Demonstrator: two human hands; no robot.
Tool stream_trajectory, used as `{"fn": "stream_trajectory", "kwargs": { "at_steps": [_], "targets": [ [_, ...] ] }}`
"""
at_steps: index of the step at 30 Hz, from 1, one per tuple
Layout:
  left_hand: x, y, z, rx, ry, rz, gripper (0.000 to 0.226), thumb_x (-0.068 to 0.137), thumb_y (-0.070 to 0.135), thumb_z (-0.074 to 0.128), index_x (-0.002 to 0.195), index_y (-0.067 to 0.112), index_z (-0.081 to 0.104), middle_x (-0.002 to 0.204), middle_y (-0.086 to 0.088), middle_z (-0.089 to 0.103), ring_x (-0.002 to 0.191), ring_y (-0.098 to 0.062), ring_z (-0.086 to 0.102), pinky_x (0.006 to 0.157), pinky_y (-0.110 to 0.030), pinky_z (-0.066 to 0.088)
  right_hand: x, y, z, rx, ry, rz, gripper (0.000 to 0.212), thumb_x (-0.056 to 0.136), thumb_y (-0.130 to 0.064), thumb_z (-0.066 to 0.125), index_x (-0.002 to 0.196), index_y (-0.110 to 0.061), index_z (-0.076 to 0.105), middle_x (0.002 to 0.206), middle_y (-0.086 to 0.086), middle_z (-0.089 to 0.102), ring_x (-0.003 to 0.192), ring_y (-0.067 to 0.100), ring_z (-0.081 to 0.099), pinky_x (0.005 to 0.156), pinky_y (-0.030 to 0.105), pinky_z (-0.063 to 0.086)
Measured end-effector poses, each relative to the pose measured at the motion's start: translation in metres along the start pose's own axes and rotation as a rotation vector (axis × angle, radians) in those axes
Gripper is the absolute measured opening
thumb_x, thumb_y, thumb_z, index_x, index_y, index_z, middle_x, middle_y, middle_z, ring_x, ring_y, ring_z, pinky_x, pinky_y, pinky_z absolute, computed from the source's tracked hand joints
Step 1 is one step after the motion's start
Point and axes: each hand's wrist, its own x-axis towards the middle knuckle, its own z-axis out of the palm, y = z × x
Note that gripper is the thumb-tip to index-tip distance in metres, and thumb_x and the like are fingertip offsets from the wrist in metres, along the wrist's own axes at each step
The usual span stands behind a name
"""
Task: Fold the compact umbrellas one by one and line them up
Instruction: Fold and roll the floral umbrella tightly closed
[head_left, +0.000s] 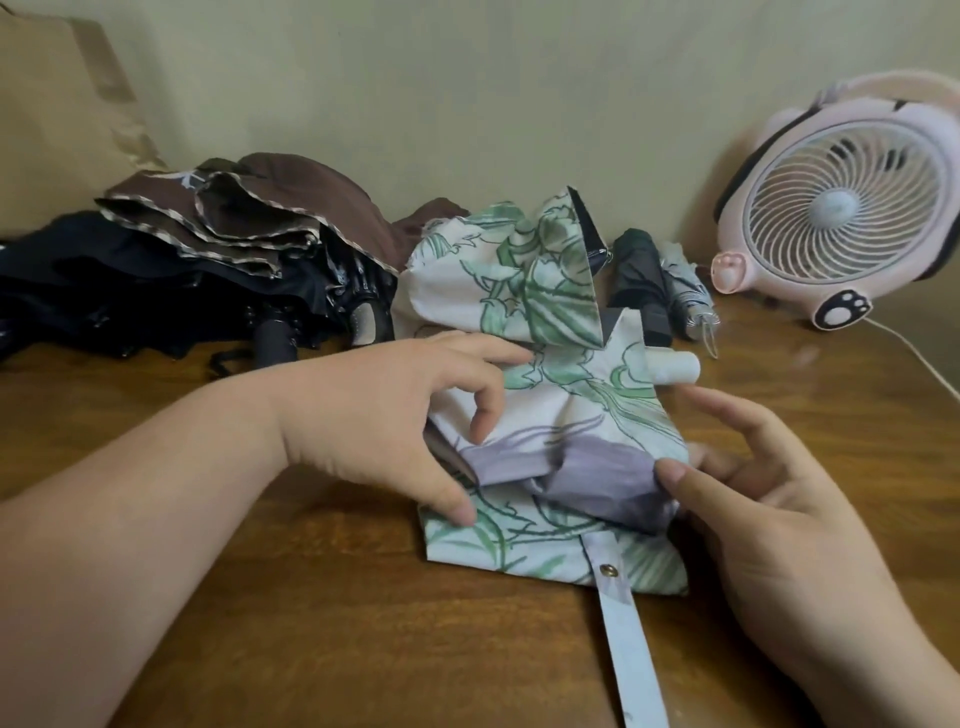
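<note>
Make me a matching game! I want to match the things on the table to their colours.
Things:
1. umbrella in the middle
2. fan
3. top umbrella on the left pile
4. strap with the snap

Colours:
A. pink
B. brown
C. pale blue
D. white with green leaves

Pairs: 1-D, 2-A, 3-B, 4-C
</note>
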Motion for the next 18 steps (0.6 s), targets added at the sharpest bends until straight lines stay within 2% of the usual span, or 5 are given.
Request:
{"fn": "stream_trajectory", "kwargs": {
  "at_steps": [4, 10, 12, 15, 18],
  "targets": [
    [0.001, 0.000, 0.002, -0.138, 0.060, 0.065, 0.014, 0.076, 0.024, 0.082, 0.076, 0.032, 0.070, 0.150, 0.040, 0.038, 0.143, 0.016, 0.027, 0.116, -0.027, 0.032, 0.001, 0.004, 0.001, -0.018, -0.014, 0.008, 0.040, 0.081, -0.002, 0.068, 0.116, -0.022, 0.067, 0.070, 0.009, 0.066, 0.065, 0.017, 0.060, 0.061, 0.017, 0.051],
    [0.001, -0.010, 0.000, -0.259, 0.029, 0.122, 0.022, 0.074, 0.001, 0.082, 0.071, 0.022, 0.075, 0.146, 0.030, 0.051, 0.142, 0.004, 0.041, 0.110, -0.033, 0.039, -0.002, 0.003, 0.001, -0.009, -0.086, -0.009, 0.041, 0.081, 0.000, 0.064, 0.118, -0.017, 0.062, 0.075, 0.015, 0.073, 0.070, 0.019, 0.068, 0.062, 0.019, 0.054],
    [0.001, -0.014, -0.001, -0.275, 0.035, 0.118, 0.017, 0.071, 0.002, 0.080, 0.067, 0.016, 0.072, 0.145, 0.032, 0.052, 0.141, 0.004, 0.043, 0.114, -0.032, 0.033, -0.004, 0.003, -0.003, -0.028, -0.094, -0.031, 0.039, 0.081, -0.001, 0.063, 0.115, -0.019, 0.062, 0.076, 0.014, 0.073, 0.070, 0.020, 0.067, 0.063, 0.021, 0.054],
    [0.000, -0.017, -0.003, -0.245, 0.006, 0.096, 0.018, 0.071, 0.003, 0.081, 0.066, 0.017, 0.070, 0.147, 0.036, 0.048, 0.143, 0.008, 0.037, 0.121, -0.036, 0.025, -0.005, 0.007, -0.008, -0.088, -0.138, -0.040, 0.031, 0.079, -0.012, 0.066, 0.107, -0.025, 0.065, 0.096, 0.018, 0.076, 0.091, 0.035, 0.071, 0.081, 0.038, 0.057],
    [0.000, -0.015, -0.003, -0.220, -0.028, 0.096, 0.022, 0.072, 0.040, 0.085, 0.069, 0.026, 0.069, 0.152, 0.031, 0.044, 0.148, 0.007, 0.028, 0.125, -0.041, 0.017, -0.006, 0.010, -0.009, -0.157, -0.138, -0.047, 0.025, 0.076, -0.013, 0.067, 0.099, -0.025, 0.070, 0.099, 0.016, 0.076, 0.099, 0.038, 0.071, 0.085, 0.037, 0.056]
  ]
}}
